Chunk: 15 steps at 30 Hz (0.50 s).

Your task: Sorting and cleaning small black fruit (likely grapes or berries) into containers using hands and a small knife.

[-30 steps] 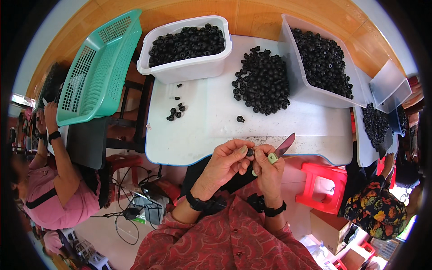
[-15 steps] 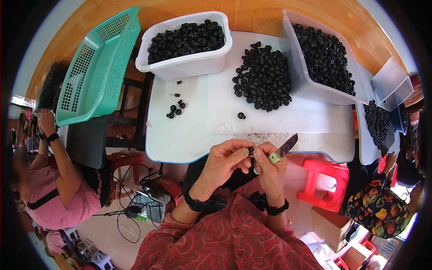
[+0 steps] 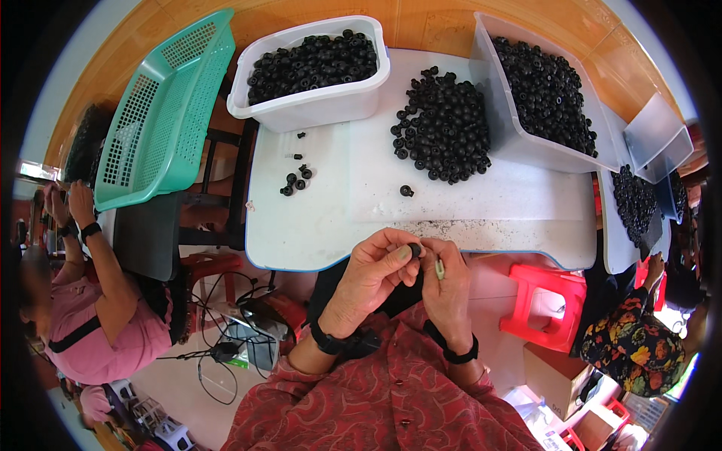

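My left hand (image 3: 362,279) pinches a small round black part (image 3: 414,249), rubber-like in look, between thumb and fingers just off the table's near edge. Pressed close beside it, my right hand (image 3: 449,297) is closed around a knife, whose pale green handle (image 3: 440,269) shows by the thumb. The blade is hidden from sight. On the white table (image 3: 301,233), a single black part (image 3: 407,191) lies beyond my hands, in front of a large heap of similar parts (image 3: 445,131). Several more black parts (image 3: 292,180) are scattered at the left.
A white tub (image 3: 316,105) and a translucent bin (image 3: 526,146), both full of black parts, stand along the far side. Dark crumbs dot the near edge. Left is a green basket (image 3: 169,120); right, a red stool (image 3: 543,308). People sit at both sides.
My right hand has turned the knife, so the blade that pointed up and right no longer shows. The left hand keeps its pinch on the black part.
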Tool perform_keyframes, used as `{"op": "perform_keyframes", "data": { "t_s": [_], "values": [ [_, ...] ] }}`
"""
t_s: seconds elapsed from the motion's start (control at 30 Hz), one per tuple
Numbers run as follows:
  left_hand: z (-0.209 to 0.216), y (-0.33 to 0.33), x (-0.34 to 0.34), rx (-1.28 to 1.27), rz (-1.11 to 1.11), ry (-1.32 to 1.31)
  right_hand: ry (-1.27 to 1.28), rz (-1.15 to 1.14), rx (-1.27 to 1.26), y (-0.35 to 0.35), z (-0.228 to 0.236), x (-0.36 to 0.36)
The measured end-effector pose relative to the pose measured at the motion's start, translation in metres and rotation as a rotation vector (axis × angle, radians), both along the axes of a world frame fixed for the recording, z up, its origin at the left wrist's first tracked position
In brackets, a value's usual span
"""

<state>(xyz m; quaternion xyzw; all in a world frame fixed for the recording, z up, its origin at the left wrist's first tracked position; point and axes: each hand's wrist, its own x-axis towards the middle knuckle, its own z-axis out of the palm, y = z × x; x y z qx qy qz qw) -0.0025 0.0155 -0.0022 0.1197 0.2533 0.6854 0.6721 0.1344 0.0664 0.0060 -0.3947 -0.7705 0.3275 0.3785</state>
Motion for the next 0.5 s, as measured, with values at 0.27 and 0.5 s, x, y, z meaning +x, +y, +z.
{"op": "perform_keyframes", "data": {
  "t_s": [0.27, 0.5],
  "values": [
    [-0.0057, -0.0041, 0.0032, 0.03, 0.032, 0.05, -0.155, -0.019, 0.002, -0.0067, 0.0078, -0.0066],
    [-0.0037, -0.0052, 0.0046, 0.019, 0.046, 0.078, -0.209, -0.033, 0.035, -0.0067, 0.0096, -0.0071]
  ]
}}
